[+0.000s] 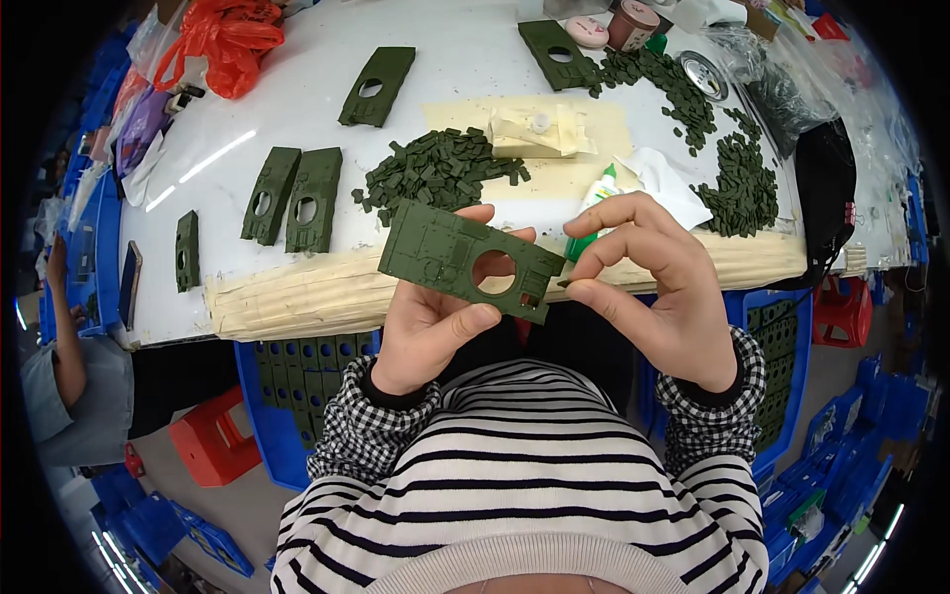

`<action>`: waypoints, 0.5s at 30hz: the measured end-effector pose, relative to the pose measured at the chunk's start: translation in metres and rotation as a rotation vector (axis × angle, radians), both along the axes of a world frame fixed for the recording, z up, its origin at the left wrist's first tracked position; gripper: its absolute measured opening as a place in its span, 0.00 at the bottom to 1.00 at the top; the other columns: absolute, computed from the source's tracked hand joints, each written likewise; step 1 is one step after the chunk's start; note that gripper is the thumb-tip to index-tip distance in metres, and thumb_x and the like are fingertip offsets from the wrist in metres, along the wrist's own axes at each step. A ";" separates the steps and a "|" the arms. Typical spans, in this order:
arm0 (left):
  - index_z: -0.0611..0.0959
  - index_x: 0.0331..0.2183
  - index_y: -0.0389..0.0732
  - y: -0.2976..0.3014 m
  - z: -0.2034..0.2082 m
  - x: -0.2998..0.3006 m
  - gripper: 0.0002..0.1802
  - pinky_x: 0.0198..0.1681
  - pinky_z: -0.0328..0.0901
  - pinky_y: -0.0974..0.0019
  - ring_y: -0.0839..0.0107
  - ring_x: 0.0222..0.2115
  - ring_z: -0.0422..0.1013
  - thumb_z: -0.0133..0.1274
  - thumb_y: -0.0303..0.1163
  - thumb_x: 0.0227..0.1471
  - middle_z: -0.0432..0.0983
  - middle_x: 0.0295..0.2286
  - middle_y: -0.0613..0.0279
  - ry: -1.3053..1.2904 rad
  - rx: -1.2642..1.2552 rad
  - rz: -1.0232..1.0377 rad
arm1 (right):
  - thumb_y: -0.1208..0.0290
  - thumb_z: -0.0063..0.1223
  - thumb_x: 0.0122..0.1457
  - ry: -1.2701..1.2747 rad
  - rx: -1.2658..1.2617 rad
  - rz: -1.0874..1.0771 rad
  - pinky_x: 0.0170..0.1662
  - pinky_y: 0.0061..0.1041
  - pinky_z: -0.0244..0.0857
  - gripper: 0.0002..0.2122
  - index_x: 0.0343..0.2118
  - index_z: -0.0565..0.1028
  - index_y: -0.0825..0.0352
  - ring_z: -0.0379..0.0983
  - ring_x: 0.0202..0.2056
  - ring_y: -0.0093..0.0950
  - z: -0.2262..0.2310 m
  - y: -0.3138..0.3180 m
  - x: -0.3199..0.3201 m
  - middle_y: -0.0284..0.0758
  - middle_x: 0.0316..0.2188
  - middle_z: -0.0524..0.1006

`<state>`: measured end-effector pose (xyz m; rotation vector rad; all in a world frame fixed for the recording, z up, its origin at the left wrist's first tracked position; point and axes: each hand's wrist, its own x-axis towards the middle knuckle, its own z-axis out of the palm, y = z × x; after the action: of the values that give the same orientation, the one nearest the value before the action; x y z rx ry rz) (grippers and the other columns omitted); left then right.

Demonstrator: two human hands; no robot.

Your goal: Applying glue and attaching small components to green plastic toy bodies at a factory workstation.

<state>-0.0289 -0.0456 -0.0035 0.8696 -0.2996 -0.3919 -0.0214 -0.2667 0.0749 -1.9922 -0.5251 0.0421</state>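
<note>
My left hand [440,332] grips a dark green plastic model tank hull [435,246], tilted, its large round hole toward the right. Thumb below and fingers behind hold it up over the table's near edge. My right hand [648,277] pinches a tiny dark green part [564,283] between thumb and forefinger, close to the hull's right end. Behind the right fingers stands a white glue bottle with a green tip [604,188], partly hidden. Beyond the hull lies a heap of small green parts [435,170].
More hulls [378,87] lie on the white table [327,109]. Small parts also spread at the right [740,188], near a white tissue [665,183]. Blue crates [272,436] of hulls flank my lap. A red bag [223,45] lies far left; another person [84,386] is at left.
</note>
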 end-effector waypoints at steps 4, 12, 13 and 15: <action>0.52 0.61 0.36 0.001 0.000 0.000 0.41 0.57 0.63 0.54 0.59 0.56 0.61 0.55 0.24 0.53 0.62 0.55 0.41 -0.007 0.011 -0.019 | 0.76 0.61 0.49 0.034 -0.032 0.100 0.51 0.29 0.59 0.04 0.26 0.76 0.67 0.68 0.45 0.29 0.002 0.002 0.003 0.37 0.43 0.72; 0.54 0.61 0.34 0.003 0.002 -0.004 0.40 0.55 0.64 0.58 0.62 0.54 0.63 0.55 0.21 0.52 0.65 0.51 0.52 0.002 0.073 0.022 | 0.77 0.60 0.48 0.103 -0.014 0.167 0.53 0.31 0.59 0.03 0.24 0.76 0.66 0.69 0.48 0.30 -0.009 0.008 0.008 0.35 0.40 0.71; 0.54 0.61 0.34 0.003 0.003 -0.005 0.40 0.55 0.64 0.59 0.63 0.54 0.64 0.55 0.20 0.51 0.65 0.51 0.53 0.006 0.074 0.024 | 0.77 0.59 0.48 0.121 -0.010 0.169 0.53 0.31 0.59 0.02 0.24 0.76 0.66 0.69 0.49 0.30 -0.009 0.009 0.008 0.35 0.40 0.71; 0.54 0.61 0.34 0.004 0.003 -0.006 0.39 0.55 0.64 0.60 0.63 0.54 0.64 0.54 0.19 0.51 0.65 0.51 0.53 0.021 0.066 0.027 | 0.77 0.59 0.48 0.135 -0.014 0.172 0.53 0.31 0.59 0.02 0.24 0.76 0.66 0.69 0.49 0.31 -0.007 0.009 0.008 0.34 0.39 0.71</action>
<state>-0.0347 -0.0421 -0.0006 0.9332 -0.2565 -0.3873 -0.0130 -0.2573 0.0680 -1.9373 -0.6080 0.2848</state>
